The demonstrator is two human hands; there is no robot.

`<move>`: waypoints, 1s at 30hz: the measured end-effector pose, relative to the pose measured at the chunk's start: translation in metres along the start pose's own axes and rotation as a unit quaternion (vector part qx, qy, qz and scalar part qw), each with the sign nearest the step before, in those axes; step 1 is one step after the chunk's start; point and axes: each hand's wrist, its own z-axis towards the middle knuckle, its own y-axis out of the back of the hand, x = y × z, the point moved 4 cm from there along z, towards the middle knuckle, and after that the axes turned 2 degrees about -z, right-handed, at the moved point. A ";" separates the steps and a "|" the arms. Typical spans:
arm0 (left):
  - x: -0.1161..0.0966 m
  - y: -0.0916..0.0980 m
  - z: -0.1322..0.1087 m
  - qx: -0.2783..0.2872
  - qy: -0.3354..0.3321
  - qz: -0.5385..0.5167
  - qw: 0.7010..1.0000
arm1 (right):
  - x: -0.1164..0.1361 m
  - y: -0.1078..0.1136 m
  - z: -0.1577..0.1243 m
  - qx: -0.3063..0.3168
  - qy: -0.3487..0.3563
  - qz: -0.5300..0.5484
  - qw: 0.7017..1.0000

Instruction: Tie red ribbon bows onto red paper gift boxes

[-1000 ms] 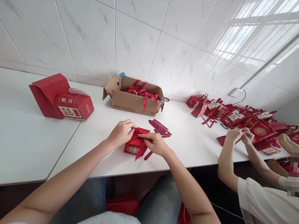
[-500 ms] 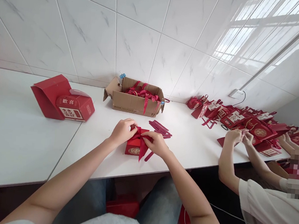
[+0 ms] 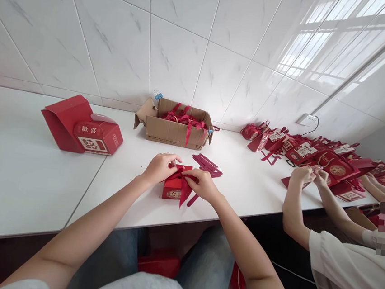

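A small red gift box (image 3: pixel 171 190) with a gold round print stands on the white table before me. Dark red ribbon (image 3: pixel 184 190) is tied at its top, one tail hanging down the front. My left hand (image 3: pixel 161 169) pinches the ribbon at the left of the knot, its fingers curled. From the right, my right hand (image 3: pixel 202 183) grips the ribbon's other side between thumb and fingers. Both hands partly cover the box's top.
Dark red strips (image 3: pixel 207 165) lie just behind and right of the box. A cardboard box (image 3: pixel 173 133) of red ribbons stands by the wall. Larger red boxes (image 3: pixel 78 126) sit at left. To the right, a co-worker's hands (image 3: pixel 307 174) work beside a heap of red boxes (image 3: pixel 333 162).
My left fingers have lifted and spread slightly over the ribbon. The bow at the knot looks flatter. My right hand stays almost in place; the view has shifted a little.
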 end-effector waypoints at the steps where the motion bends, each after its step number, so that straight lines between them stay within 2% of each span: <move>1: 0.001 0.001 0.000 -0.006 0.000 0.010 1.000 | 0.000 0.000 0.000 0.001 0.002 0.000 1.000; 7: 0.005 0.002 -0.004 -0.049 0.002 -0.004 0.999 | 0.000 -0.002 -0.001 0.007 0.001 0.018 1.000; 12: 0.009 -0.001 -0.009 -0.069 0.005 -0.009 0.998 | -0.003 -0.003 -0.002 0.050 -0.045 0.023 0.998; 18: 0.012 -0.005 -0.009 -0.077 0.004 -0.024 0.997 | -0.007 -0.004 -0.003 0.094 -0.069 0.049 0.992; 30: 0.013 -0.005 -0.006 -0.058 0.024 -0.017 0.998 | -0.002 -0.003 -0.004 0.119 -0.077 0.039 0.989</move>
